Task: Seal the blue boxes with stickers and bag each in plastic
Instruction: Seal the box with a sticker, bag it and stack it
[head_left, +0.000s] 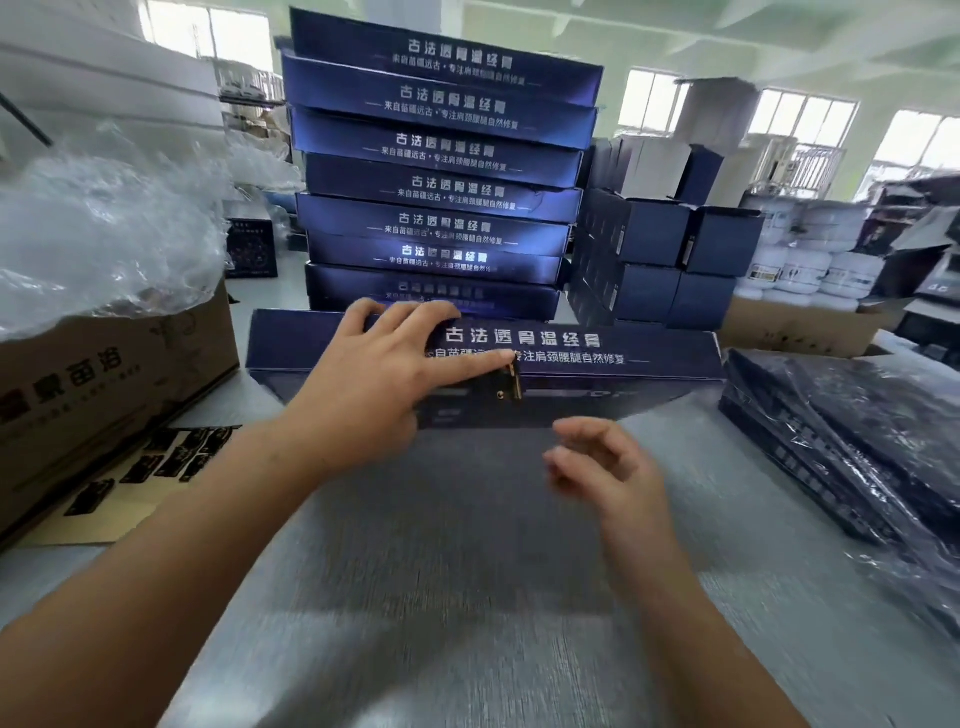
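**Task item and hands.** One long blue box (597, 351) lies crosswise on the table at 12 o'clock from the view's centre, its lettered side face towards the camera. The left hand (384, 364) is laid over the box's left half. Its fingers are spread and reach the top edge, gripping nothing, and the thumb presses flat on a black-and-gold sticker (511, 378). That sticker straddles the edge between the lettered face and the darker face below it. The right hand (608, 467) hangs at 5 o'clock from the sticker, clear of the box. Its fingers are loosely curled and empty, and it is blurred.

**Containers and stock.**
- At 9 o'clock, a brown cardboard carton (104, 384) is heaped with clear plastic bags (104, 223).
- Against the carton's near side lies a sticker sheet (171, 457) carrying black stickers.
- At 12 o'clock, directly behind the box, stands a tall stack of blue boxes (441, 156).
- At 1 o'clock are small dark blue cartons (654, 249), with white jars (810, 265) beyond them.
- At 3 o'clock lies a pile of bagged boxes (857, 441), sheathed in glossy plastic.

**Surface and room.** The grey table (467, 597) shows motion blur. The room has a pale ceiling, and windows (654, 104) run along the far wall.
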